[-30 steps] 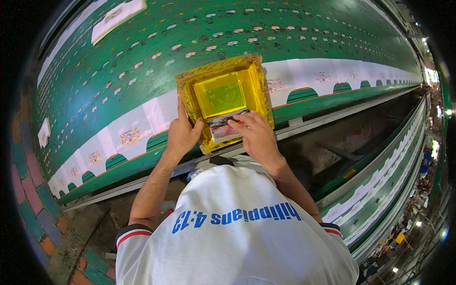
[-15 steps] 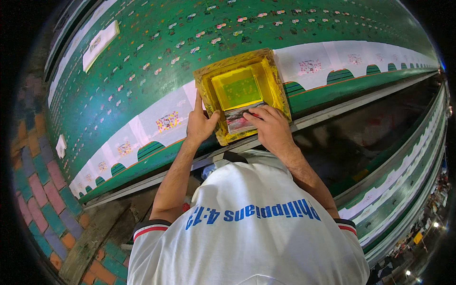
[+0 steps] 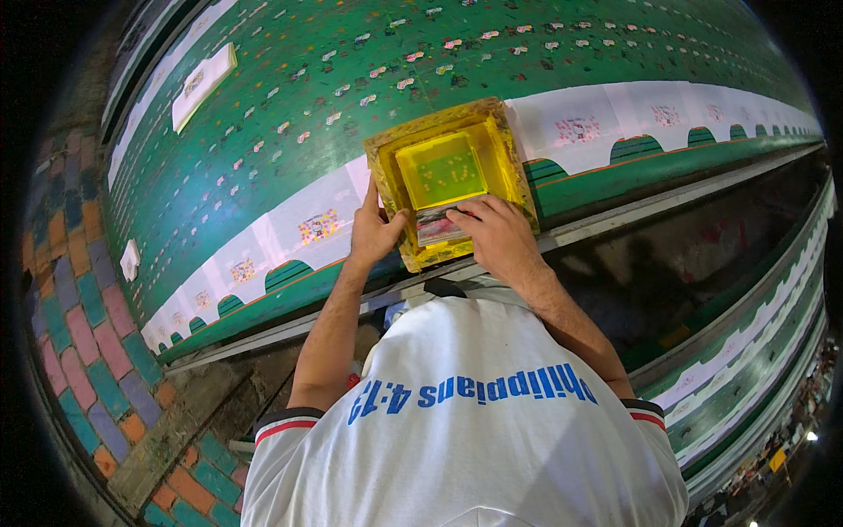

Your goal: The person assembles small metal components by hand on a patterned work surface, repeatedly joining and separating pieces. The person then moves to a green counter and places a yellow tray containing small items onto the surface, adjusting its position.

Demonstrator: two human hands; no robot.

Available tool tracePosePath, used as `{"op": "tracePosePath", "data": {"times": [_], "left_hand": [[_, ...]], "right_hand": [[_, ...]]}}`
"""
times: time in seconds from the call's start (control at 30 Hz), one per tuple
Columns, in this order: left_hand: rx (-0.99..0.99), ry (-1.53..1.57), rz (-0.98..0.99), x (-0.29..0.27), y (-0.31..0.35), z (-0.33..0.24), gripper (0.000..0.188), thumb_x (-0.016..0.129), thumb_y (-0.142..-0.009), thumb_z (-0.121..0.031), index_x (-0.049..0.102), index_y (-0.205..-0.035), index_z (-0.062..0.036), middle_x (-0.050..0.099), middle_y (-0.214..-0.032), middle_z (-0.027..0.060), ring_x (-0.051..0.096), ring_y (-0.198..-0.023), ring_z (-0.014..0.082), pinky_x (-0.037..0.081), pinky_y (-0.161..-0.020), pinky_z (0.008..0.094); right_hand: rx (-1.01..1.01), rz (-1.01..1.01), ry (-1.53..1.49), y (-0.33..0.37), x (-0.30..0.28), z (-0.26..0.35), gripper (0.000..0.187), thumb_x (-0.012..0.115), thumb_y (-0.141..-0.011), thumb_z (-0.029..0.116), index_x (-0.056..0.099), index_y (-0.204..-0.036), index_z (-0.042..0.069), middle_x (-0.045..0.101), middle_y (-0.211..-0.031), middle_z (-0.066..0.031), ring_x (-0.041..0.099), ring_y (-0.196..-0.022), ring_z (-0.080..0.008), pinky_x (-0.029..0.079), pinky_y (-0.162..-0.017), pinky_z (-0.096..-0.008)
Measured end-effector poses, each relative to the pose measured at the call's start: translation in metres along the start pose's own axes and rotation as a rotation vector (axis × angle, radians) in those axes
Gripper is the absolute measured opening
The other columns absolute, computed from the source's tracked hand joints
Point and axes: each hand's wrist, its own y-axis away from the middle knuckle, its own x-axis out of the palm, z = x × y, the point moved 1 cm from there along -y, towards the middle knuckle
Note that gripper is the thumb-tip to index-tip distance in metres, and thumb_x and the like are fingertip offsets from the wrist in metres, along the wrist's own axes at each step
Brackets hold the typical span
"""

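A yellow-stained screen-printing frame (image 3: 520, 162) lies at the near edge of the long green table, over a strip of white fabric. Its mesh window (image 3: 446, 169) shows green with pale yellow spots. My left hand (image 3: 374, 234) grips the frame's left side, fingers along the outer edge and thumb on the near-left rim. Inside the frame, at the window's near edge, rests a flat squeegee (image 3: 432, 230) with a pinkish, paint-smeared face. My right hand (image 3: 502, 235) holds it from the right, fingers bent over its top; its blade edge is hard to make out.
White fabric pieces with printed pink and yellow motifs (image 3: 318, 227) run along the green table (image 3: 307, 167) on both sides of the frame. A folded white cloth stack (image 3: 204, 86) lies far left. A metal rail (image 3: 632, 204) edges the table, beside a dark gap.
The squeegee's visible face looks shorter, as if tilted more, and the spots in the mesh show more clearly. Both hands keep their hold. The whole view has shifted slightly.
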Motion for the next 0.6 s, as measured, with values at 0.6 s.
{"op": "tracePosePath", "data": {"times": [0.6], "left_hand": [[-0.083, -0.223, 0.079, -0.006, 0.004, -0.026, 0.111, 0.075, -0.095, -0.035, 0.011, -0.180, -0.0025, 0.080, -0.093, 0.0321, 0.079, -0.085, 0.0526, 0.065, -0.079, 0.0599]], "right_hand": [[0.005, -0.169, 0.048, -0.026, 0.020, -0.012, 0.041, 0.067, -0.091, 0.001, 0.082, -0.128, 0.010, 0.077, -0.127, -0.0097, 0.070, -0.122, -0.0339, 0.060, -0.104, -0.0476]]}}
